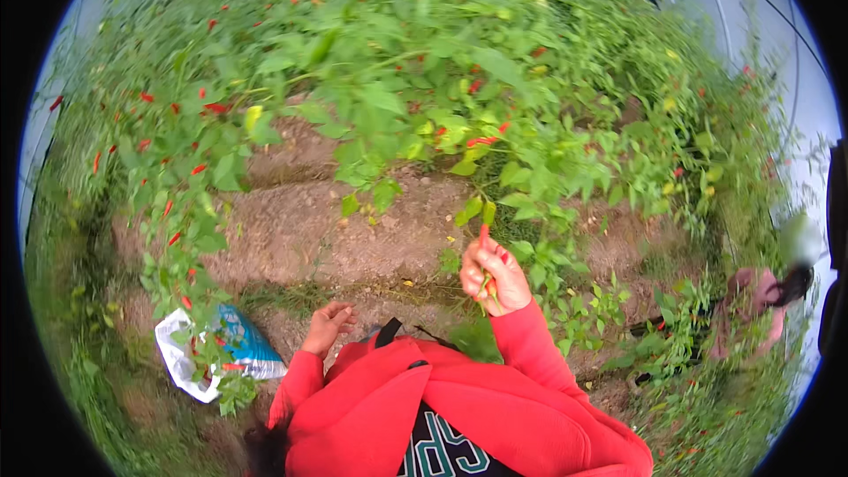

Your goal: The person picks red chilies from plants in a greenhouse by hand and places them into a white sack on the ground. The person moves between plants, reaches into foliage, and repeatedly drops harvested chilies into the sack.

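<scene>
Several red chili peppers (484, 235) with green stems are gripped in my right hand (495, 277), close to the low leaves of a chili plant (517, 179). One pepper points up between thumb and fingers, and green stems hang below the palm. My left hand (331, 326) is held low over the soil with nothing in it, its fingers loosely bent and slightly apart. To its left stands a white and blue plastic sack (248, 344), its mouth turned open. Red peppers show at the sack's mouth, partly hidden by leaves.
Chili plants with red fruit (218, 108) spread across the far side and both flanks. Bare soil ridges (344, 232) run crosswise before me. At the right, another person (752, 311) is among the plants. Pale greenhouse sheeting (695, 6) rises at the edges.
</scene>
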Demonstrator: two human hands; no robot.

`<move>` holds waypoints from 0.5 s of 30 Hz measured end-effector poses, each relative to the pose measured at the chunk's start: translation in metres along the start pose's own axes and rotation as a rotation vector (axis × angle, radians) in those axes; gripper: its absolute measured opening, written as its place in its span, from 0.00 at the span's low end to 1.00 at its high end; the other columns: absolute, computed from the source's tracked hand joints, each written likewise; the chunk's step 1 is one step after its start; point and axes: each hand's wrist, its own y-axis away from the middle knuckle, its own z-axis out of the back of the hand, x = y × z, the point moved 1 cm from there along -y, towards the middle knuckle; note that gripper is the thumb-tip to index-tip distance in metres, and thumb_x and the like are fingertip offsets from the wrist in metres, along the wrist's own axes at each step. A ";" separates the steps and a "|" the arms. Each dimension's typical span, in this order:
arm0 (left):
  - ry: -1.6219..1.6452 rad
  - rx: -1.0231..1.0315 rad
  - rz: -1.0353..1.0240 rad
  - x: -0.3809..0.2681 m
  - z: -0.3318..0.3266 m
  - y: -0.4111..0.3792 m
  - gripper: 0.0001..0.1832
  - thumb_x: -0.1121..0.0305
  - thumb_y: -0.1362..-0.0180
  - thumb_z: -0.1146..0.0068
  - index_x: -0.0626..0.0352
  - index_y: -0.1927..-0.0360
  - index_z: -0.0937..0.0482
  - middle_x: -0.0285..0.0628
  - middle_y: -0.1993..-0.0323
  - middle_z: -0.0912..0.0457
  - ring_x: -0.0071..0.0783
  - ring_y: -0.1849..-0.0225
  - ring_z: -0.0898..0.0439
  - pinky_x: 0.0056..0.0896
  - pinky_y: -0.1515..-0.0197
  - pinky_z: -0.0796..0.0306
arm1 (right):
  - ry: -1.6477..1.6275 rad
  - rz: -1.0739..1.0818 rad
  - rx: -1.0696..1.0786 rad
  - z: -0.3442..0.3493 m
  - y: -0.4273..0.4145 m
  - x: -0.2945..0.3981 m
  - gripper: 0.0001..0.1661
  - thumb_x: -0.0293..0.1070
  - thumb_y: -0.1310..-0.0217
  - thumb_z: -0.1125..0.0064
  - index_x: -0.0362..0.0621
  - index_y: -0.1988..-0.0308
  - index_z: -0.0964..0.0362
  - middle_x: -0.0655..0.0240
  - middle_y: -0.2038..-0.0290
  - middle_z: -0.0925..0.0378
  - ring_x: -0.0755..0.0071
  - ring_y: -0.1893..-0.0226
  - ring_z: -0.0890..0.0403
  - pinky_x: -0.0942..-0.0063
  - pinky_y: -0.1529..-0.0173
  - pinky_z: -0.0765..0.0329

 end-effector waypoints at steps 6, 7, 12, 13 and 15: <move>-0.042 -0.086 -0.028 0.010 0.030 0.015 0.17 0.64 0.36 0.47 0.65 0.50 0.25 0.41 0.61 0.18 0.25 0.63 0.19 0.28 0.63 0.23 | -0.080 -0.324 0.094 0.019 -0.025 -0.037 0.15 0.44 0.30 0.55 0.45 0.67 0.36 0.71 0.80 0.38 0.76 0.87 0.37 0.81 0.87 0.44; -0.041 -0.121 -0.038 0.013 0.028 0.019 0.15 0.64 0.37 0.46 0.64 0.52 0.24 0.40 0.64 0.18 0.24 0.65 0.20 0.27 0.65 0.23 | -0.042 -0.403 0.087 0.023 -0.025 -0.049 0.16 0.44 0.30 0.56 0.44 0.66 0.35 0.70 0.80 0.37 0.76 0.87 0.36 0.81 0.87 0.44; 0.181 -0.302 -0.051 0.085 0.025 0.044 0.14 0.63 0.38 0.45 0.63 0.56 0.22 0.37 0.68 0.19 0.23 0.67 0.21 0.26 0.67 0.24 | 0.226 -0.938 0.066 0.029 -0.048 -0.115 0.15 0.44 0.31 0.54 0.42 0.63 0.33 0.66 0.75 0.32 0.74 0.82 0.31 0.84 0.87 0.43; 0.208 -0.335 -0.049 0.096 0.029 0.056 0.14 0.63 0.38 0.45 0.63 0.56 0.23 0.37 0.68 0.19 0.22 0.67 0.21 0.26 0.67 0.24 | 0.264 -1.040 0.061 0.025 -0.053 -0.130 0.15 0.43 0.32 0.53 0.42 0.63 0.33 0.66 0.74 0.32 0.73 0.80 0.30 0.84 0.87 0.43; 0.256 -0.433 -0.046 0.114 0.033 0.084 0.14 0.63 0.38 0.45 0.63 0.55 0.23 0.37 0.67 0.19 0.22 0.66 0.21 0.25 0.66 0.24 | 0.390 -1.145 0.114 0.012 -0.059 -0.156 0.14 0.42 0.34 0.49 0.41 0.63 0.33 0.64 0.73 0.30 0.71 0.78 0.28 0.85 0.86 0.43</move>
